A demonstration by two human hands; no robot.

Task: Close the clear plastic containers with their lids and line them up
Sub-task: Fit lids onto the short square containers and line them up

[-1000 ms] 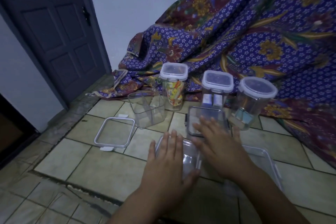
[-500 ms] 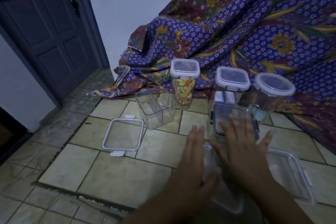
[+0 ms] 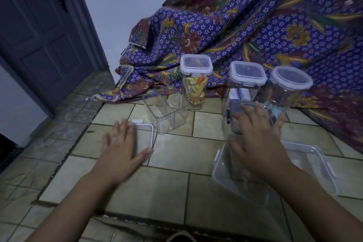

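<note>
Change noted: the left hand (image 3: 121, 149) is no longer at the clear tub (image 3: 231, 180) on the near right of the floor (image 3: 176, 153), where it was a second ago. It now lies flat, fingers straight and holding nothing, on the white-rimmed lid (image 3: 152, 133) near the left edge of the pale tiles, thumb at the lid's near right corner. The right hand (image 3: 257, 139) stays above the tub, spread wide and gripping nothing, its fingertips over a dark-clasped lid (image 3: 233, 112). Whether it presses down cannot be told. Judgement: the next lid is being fetched, most likely for the open square container (image 3: 169, 114) just beyond it, which is uncovered. The tub also lacks a cover; a larger clear tray or lid (image 3: 314, 161) lies beside it to the right. Further back, three closed containers stand in a loose row at the cloth's edge: a tall one (image 3: 196, 84) with colourful contents, a square-lidded one (image 3: 247, 74) and a round-lidded one (image 3: 290, 82). Obstruction: the open container stands touching the lid's far corner and could be knocked. Behind are the patterned cloth (image 3: 255, 25) and a dark door (image 3: 39, 35).
</note>
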